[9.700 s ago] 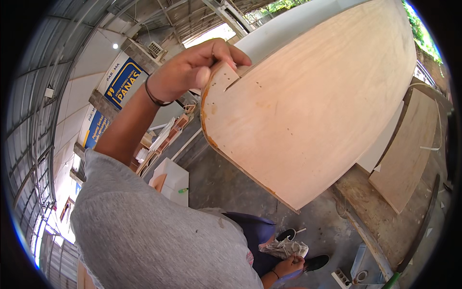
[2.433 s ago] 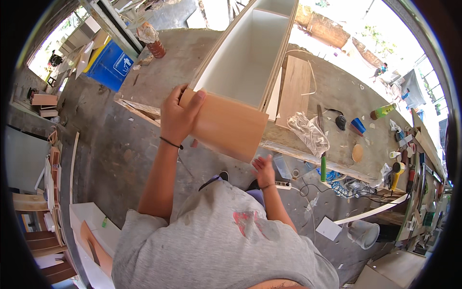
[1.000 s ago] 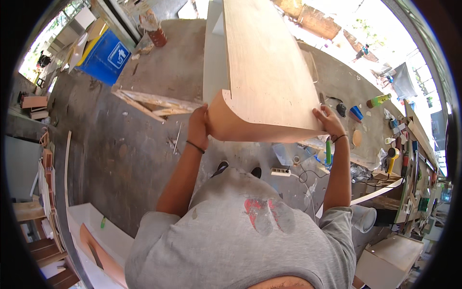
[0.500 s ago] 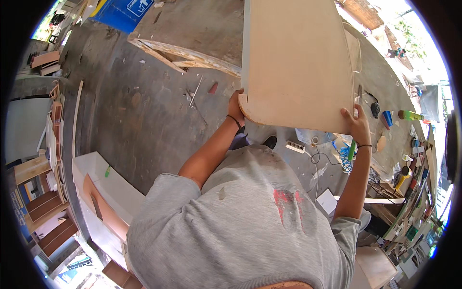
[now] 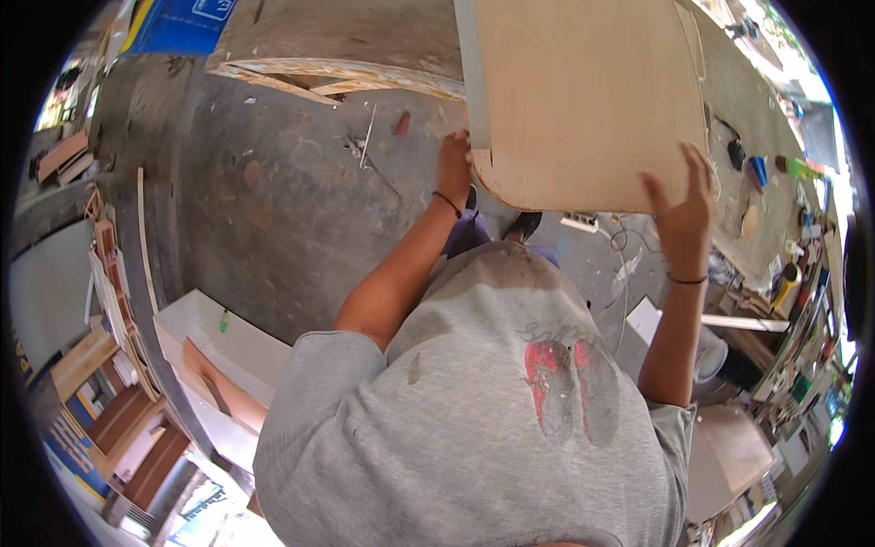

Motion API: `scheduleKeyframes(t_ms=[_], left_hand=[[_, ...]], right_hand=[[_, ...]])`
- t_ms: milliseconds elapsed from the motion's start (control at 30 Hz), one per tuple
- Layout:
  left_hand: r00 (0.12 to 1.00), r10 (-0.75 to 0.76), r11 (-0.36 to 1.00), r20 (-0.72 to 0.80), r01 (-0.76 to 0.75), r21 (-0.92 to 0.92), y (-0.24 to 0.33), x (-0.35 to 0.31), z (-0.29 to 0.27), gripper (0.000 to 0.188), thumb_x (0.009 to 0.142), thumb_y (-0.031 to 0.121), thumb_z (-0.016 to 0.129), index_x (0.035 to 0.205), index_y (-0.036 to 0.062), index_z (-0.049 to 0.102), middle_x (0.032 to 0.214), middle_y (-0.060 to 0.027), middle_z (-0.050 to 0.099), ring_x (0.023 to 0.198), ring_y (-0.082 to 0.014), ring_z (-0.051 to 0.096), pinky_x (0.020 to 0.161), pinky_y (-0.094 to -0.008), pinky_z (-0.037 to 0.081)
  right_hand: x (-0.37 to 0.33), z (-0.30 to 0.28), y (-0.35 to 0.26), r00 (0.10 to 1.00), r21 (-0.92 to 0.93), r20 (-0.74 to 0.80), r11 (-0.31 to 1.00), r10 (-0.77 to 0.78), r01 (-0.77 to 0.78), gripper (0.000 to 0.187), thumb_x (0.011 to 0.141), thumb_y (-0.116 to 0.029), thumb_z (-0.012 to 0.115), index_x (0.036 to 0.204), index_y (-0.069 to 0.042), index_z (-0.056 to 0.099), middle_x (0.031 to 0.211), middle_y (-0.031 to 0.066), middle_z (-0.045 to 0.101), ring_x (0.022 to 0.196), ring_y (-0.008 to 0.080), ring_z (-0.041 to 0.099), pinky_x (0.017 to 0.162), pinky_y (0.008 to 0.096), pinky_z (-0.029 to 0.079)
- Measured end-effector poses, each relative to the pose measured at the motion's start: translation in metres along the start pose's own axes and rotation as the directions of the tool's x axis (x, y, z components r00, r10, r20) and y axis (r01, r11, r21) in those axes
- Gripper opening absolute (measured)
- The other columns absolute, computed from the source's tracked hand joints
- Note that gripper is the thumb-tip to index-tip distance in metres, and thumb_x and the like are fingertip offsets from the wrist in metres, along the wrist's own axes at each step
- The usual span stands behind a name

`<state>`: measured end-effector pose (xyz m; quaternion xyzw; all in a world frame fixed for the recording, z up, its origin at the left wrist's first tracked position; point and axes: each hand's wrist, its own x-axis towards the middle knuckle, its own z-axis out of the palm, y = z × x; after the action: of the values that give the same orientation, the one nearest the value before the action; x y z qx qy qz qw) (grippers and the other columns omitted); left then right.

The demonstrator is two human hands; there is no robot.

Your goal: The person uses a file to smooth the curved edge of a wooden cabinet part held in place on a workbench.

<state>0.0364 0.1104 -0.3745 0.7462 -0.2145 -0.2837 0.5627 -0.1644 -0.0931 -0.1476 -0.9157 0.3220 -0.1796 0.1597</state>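
Observation:
A large pale beige wooden panel (image 5: 588, 109) with a rounded near-left corner and a grey-white left side lies in front of me over the workbench. My left hand (image 5: 456, 164) is closed on the panel's left side, just above the rounded corner, and some of its fingers are hidden. At the near-right corner my right hand (image 5: 684, 201) is raised with its fingers spread, and nothing is in it. That hand looks apart from the panel, though its thumb overlaps the corner in the picture.
On the workbench (image 5: 337, 41) to the right are a blue cup (image 5: 757, 170), a black tape-like tool (image 5: 736, 153) and a green bottle (image 5: 804, 169). A white power strip (image 5: 580, 221) lies below the panel. A long white box (image 5: 264, 342) stands at my left.
My right hand has let go of the panel's right corner and its fingers have opened. My left hand keeps its place on the left side. The view has shifted somewhat.

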Motion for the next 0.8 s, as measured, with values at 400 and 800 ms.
scheduleKeyframes(t_ms=[400, 800], left_hand=[[0.675, 0.564, 0.771, 0.474, -0.637, -0.009, 0.114, 0.011, -0.073, 0.055, 0.061, 0.021, 0.087, 0.108, 0.0042, 0.064, 0.107, -0.0147, 0.064, 0.098, -0.0289, 0.064, 0.082, -0.0342, 0.052], [0.646, 0.523, 0.785, 0.557, -0.619, -0.018, 0.128, 0.015, -0.072, 0.042, 0.059, 0.019, 0.087, 0.09, 0.0043, 0.064, 0.087, -0.0112, 0.064, 0.08, -0.0262, 0.065, 0.068, -0.0327, 0.052]], right_hand=[[-0.052, 0.056, -0.079, 0.977, -0.046, 0.139, 0.985, -0.161, 0.169, 0.052, 0.075, -0.035, 0.073, 0.118, -0.007, 0.063, 0.134, 0.0091, 0.055, 0.131, 0.0241, 0.046, 0.111, 0.0492, 0.024], [-0.058, 0.077, -0.098, 0.995, -0.156, -0.073, 0.986, -0.073, 0.061, 0.053, 0.068, -0.047, 0.077, 0.1, -0.006, 0.067, 0.121, 0.0075, 0.064, 0.123, 0.0212, 0.054, 0.108, 0.0473, 0.025]])
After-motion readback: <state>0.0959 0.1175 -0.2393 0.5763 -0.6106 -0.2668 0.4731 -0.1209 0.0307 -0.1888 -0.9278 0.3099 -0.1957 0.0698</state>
